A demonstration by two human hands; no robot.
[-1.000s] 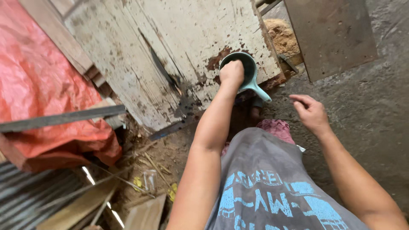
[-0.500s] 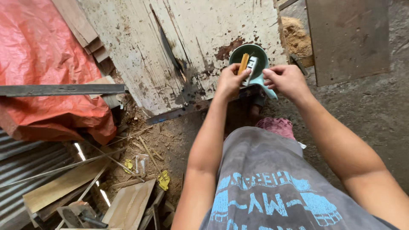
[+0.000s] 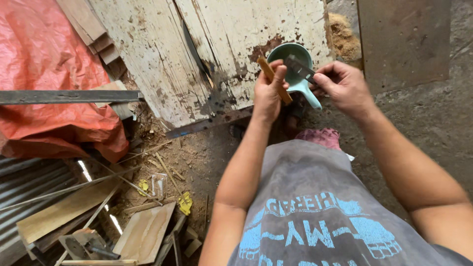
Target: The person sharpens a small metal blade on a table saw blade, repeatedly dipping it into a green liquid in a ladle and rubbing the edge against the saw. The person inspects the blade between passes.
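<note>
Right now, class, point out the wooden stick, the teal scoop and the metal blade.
wooden stick (image 3: pixel 276 83): head view, mid-shaft.
teal scoop (image 3: pixel 311 96): head view, handle.
metal blade (image 3: pixel 298 69): head view, flat face.

We held both arms stretched forward and down from our body, bare to above the elbows. Our left hand (image 3: pixel 268 91) was raised with the back toward us, fingers curled closed and the thumb pressed up along the front. Our right hand (image 3: pixel 342 88) sat just beside it at the same height, wrist bent inward, fingers pinched together toward the left hand, the two close but apart.
</note>
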